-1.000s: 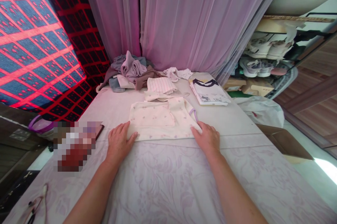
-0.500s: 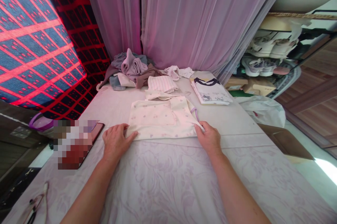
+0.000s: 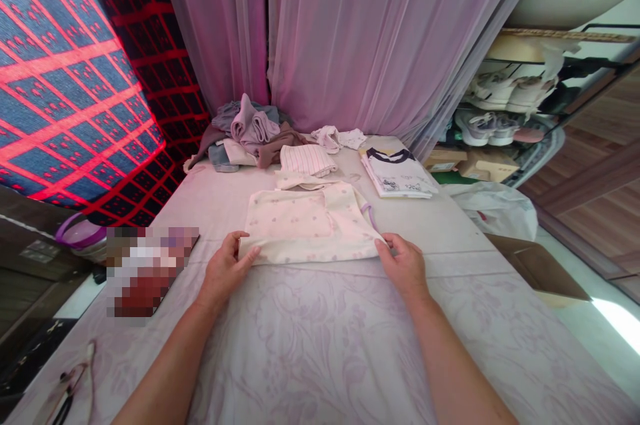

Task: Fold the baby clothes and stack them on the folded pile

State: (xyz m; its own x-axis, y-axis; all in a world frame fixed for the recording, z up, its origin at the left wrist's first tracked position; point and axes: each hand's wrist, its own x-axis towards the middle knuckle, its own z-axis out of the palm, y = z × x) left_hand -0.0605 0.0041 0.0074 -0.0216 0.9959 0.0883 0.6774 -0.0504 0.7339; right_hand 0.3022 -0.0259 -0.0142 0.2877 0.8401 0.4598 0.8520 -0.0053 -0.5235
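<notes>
A cream child's top [image 3: 290, 215] with small faint prints and lilac trim lies partly folded on the bed [image 3: 310, 338]. At its near left corner, my left hand [image 3: 229, 268] pinches the cloth between thumb and fingers. My right hand [image 3: 404, 264] grips the near right corner the same way. Between the two hands the near edge is drawn straight and slightly raised. Just behind the top sits a pink striped folded garment [image 3: 309, 160].
A heap of clothes [image 3: 253, 132] lies at the back left. Folded shirts [image 3: 397, 172] are stacked at the back right. A blurred-out phone-like object [image 3: 150, 272] and a cable [image 3: 91, 372] lie on the left. Curtains [image 3: 345, 38] hang behind; a shoe rack [image 3: 490, 125] stands at right.
My right hand has shifted slightly right, pulling its corner outward. The left hand has closed more on its corner, and the near edge is now lifted a little.
</notes>
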